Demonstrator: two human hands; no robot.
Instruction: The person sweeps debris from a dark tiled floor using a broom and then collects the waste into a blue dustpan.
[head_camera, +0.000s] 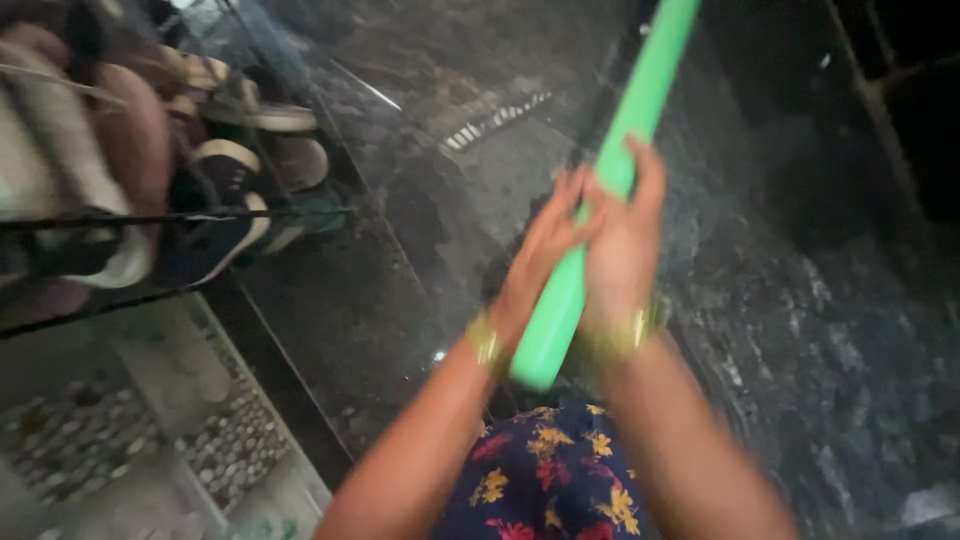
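both hands gripped a green handle (600, 190) slanting over the dark marble floor (800, 330): left hand (545, 255) and right hand (622, 240) had fingers curled shut around it, side by side; shoes (240, 170) lay at left.

The long handle (600, 200) runs up and away from the person, between the left hand (535, 265) and the right hand (622, 245), both closed around it side by side; the floor (800, 330) lies beneath. A rack of shoes (235, 190) stands far left; a floor drain (495, 120) lies ahead, left of the handle.
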